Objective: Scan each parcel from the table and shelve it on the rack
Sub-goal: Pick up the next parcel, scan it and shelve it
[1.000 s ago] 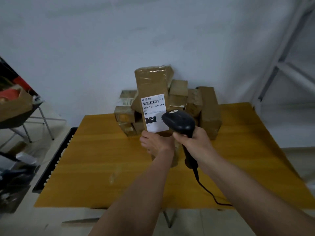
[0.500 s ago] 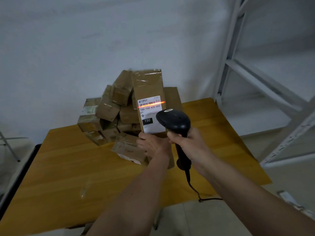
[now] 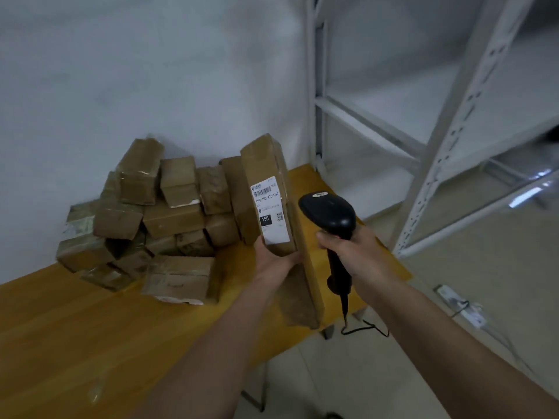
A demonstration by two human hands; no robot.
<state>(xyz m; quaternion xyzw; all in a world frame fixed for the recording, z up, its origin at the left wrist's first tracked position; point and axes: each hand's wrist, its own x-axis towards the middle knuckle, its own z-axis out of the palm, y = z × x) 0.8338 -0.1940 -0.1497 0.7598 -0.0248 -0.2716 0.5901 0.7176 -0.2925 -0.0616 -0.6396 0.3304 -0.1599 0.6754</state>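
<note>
Head view, left hand: our left hand [image 3: 273, 263] is closed around the lower part of the long parcel [image 3: 273, 207], fingers curled beneath it and thumb on its left edge.
Head view, held parcel: we hold it upright, tilted slightly to the right, above the right end of the table [image 3: 90, 322]; its white label [image 3: 269, 211] with a barcode and "150" faces us.
Head view, right hand: our right hand [image 3: 352, 252] is wrapped tightly around the grip of the black scanner [image 3: 331, 219], whose head sits just beside the parcel's right edge, not touching it.
Head view, cord: the scanner's cord [image 3: 361, 326] drops off the table's right edge and loops toward the floor.
Head view, parcel pile: the remaining brown parcels [image 3: 157, 216] are heaped against the wall at the far side of the table, just left of the held parcel.
Head view, table edges: the near half of the wooden top lies bare in front of the pile; its right corner ends just past the held parcel.
Head view, rack: the white rack [image 3: 429, 140] stands to the right of the table, its nearest upright close to the table's far right corner; the shelves we can see look bare.
Head view, open room: a strip of tiled floor [image 3: 393, 358] lies between the table's right edge and the rack's front post.
Head view, floor: a power strip [image 3: 456, 303] lies on the floor near the rack's foot.
</note>
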